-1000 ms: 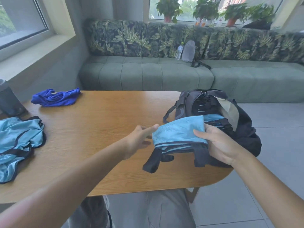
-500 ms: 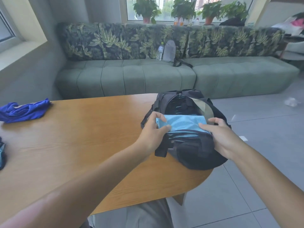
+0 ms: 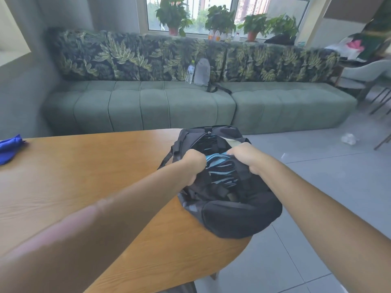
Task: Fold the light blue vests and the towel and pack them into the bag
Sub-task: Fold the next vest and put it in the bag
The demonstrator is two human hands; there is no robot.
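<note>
A black bag (image 3: 237, 216) lies open at the right end of the wooden table (image 3: 84, 176), partly hanging over its edge. Inside the opening sits a folded light blue vest (image 3: 219, 166) with black trim, mostly sunk among dark folds. My left hand (image 3: 193, 163) and my right hand (image 3: 246, 157) are both pushed into the opening, one on each side of the vest, fingers curled down and hidden in the bag. A dark blue towel (image 3: 9, 148) lies bunched at the table's far left edge, partly cut off by the frame.
A long green sofa (image 3: 169, 104) with leaf-print cushions runs behind the table, with a water bottle (image 3: 189, 74) and a grey pouch (image 3: 202, 71) on it. Potted plants line the windowsill. Grey tiled floor with a crumpled scrap (image 3: 349, 138) lies to the right, near chairs.
The folded vest went from above the table into the bag's opening, and both hands have sunk in with it. My view has swung right, so the other vests are out of sight.
</note>
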